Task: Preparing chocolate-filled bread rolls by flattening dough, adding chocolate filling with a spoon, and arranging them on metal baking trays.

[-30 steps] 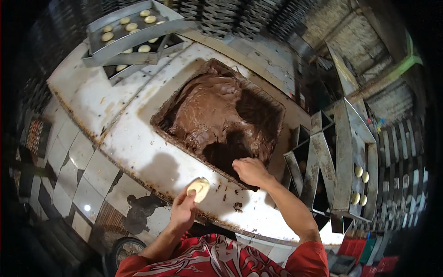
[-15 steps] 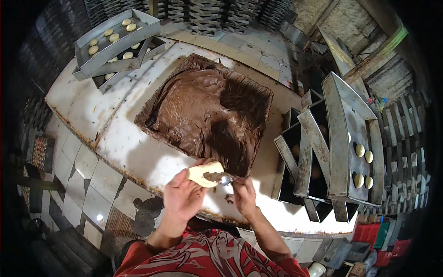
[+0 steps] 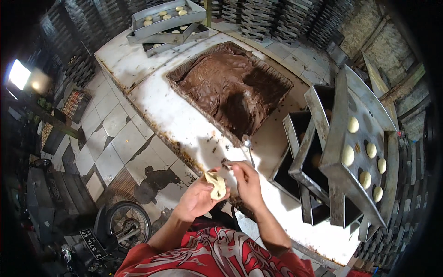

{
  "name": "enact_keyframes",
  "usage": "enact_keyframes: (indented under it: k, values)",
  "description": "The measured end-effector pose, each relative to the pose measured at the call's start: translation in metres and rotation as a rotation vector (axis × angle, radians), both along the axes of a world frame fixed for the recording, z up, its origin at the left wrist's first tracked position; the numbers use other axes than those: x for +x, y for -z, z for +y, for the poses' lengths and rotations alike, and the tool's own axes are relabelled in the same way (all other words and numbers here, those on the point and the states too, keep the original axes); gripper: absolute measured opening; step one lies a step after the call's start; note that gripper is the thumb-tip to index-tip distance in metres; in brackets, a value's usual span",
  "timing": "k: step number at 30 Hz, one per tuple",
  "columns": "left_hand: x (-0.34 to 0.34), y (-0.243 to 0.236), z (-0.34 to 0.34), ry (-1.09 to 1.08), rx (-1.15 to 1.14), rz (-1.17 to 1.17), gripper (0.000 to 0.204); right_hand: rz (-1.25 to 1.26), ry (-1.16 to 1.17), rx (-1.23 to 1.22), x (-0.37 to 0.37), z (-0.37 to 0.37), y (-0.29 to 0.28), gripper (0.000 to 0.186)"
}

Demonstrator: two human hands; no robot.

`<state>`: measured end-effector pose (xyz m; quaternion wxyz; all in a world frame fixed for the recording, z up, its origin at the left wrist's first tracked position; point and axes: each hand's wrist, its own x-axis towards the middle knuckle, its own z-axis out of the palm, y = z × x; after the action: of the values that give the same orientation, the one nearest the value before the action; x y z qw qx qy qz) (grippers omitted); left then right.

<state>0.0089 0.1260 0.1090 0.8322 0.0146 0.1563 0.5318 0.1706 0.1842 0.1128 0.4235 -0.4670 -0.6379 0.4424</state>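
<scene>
My left hand [image 3: 196, 201] is closed round a pale piece of dough [image 3: 215, 186], now folded upward. My right hand [image 3: 245, 183] is beside it, fingers curled; what they grip, if anything, is unclear. A metal spoon [image 3: 246, 142] shows just beyond that hand, by the chocolate tray's near corner; I cannot tell whether it is held or resting. A large tray of thick brown chocolate paste [image 3: 214, 81] sits on the pale, stained worktable [image 3: 152, 101].
Stacked metal trays with dough balls stand at the table's back left [image 3: 168, 21] and right [image 3: 371, 171]. A motorbike's wheel [image 3: 129, 224] is at lower left, a bright lamp [image 3: 19, 74] at the left. Stacks of trays [image 3: 258, 23] line the back.
My right hand came from the chocolate tray to the dough with a laden spoon, then the spoon left the dough. The dough is more folded in my left hand. The view has shifted.
</scene>
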Motion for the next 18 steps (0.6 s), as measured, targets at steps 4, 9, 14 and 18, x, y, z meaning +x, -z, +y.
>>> enact_keyframes:
  k: [4, 9, 14, 18]
  values:
    - [0.005, 0.003, -0.036, 0.196, 0.214, 0.105, 0.048, 0.027, -0.492, -0.670, 0.005, -0.025, -0.053, 0.023]
    - [0.024, 0.013, -0.067, -0.022, -0.128, 0.109, 0.039, -0.578, -0.164, 0.594, 0.015, -0.127, -0.040, 0.024]
    - [0.077, -0.005, -0.098, 0.116, 0.210, 0.512, 0.028, -0.592, -0.055, 0.352, 0.075, -0.158, -0.054, 0.021]
    - [0.092, 0.025, -0.098, 0.655, 0.449, 0.531, 0.022, -0.256, -0.296, -0.124, 0.132, -0.178, -0.073, 0.020]
